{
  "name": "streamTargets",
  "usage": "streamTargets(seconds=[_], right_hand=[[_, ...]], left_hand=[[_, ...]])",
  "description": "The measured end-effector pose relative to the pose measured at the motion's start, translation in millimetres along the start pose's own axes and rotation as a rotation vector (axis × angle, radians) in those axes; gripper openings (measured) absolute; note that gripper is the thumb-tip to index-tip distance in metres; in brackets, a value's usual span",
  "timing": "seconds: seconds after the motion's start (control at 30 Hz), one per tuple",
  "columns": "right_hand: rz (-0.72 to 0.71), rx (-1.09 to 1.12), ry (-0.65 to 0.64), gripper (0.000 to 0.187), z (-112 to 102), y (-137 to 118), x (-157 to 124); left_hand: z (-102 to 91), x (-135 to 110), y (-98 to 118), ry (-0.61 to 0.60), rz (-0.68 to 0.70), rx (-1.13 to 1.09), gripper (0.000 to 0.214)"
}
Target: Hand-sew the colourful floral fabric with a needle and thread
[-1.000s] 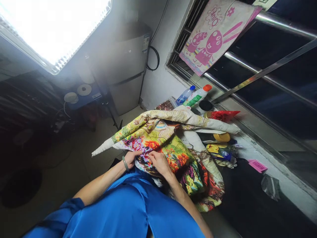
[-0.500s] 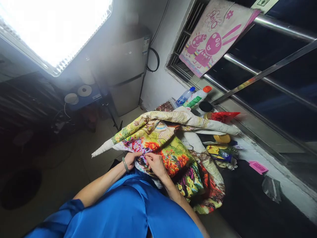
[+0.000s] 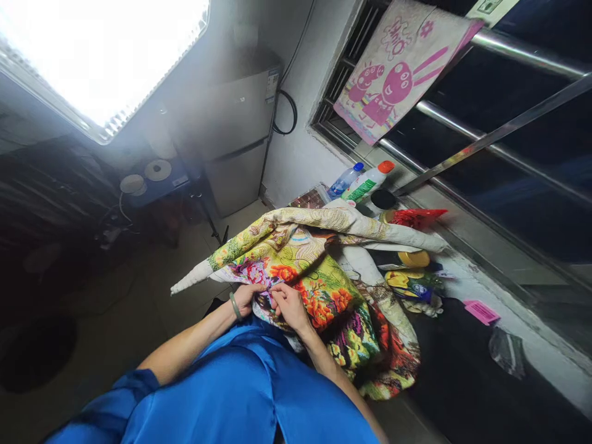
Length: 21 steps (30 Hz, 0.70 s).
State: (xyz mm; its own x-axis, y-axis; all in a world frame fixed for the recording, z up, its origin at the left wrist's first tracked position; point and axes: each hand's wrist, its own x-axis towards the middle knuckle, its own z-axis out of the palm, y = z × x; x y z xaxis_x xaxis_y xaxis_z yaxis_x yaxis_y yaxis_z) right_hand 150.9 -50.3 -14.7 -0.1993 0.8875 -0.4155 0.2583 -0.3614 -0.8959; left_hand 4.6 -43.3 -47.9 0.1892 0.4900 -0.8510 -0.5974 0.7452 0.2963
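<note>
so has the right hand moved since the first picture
Yes, slightly left, closer to the left hand: the right hand shifted while the fridge barely did.

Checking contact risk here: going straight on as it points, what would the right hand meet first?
Probably the left hand, its thumb facing the right hand over the flowered cloth; depth is unclear.
</note>
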Motion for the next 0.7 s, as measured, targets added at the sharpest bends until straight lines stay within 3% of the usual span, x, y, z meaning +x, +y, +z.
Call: streamTargets(seconds=[0.3, 0.5, 0.7], right_hand=[[-0.045, -0.121, 0.015, 0.017, 1.0, 2.4, 2.2], [-0.224, -0.513, 0.195, 0.017, -2.5, -0.1, 0.6], [-0.337, -0.588, 0.192, 0.022, 7.1, -3.8, 3.0]], left_hand=[[2.5, -5.6, 5.0, -0.05, -0.101, -0.018, 0.017], [8.5, -12.9, 6.0, -0.049, -0.064, -0.054, 0.021], [1.6, -8.3, 4.7, -0.089, -0.025, -0.003, 0.014]])
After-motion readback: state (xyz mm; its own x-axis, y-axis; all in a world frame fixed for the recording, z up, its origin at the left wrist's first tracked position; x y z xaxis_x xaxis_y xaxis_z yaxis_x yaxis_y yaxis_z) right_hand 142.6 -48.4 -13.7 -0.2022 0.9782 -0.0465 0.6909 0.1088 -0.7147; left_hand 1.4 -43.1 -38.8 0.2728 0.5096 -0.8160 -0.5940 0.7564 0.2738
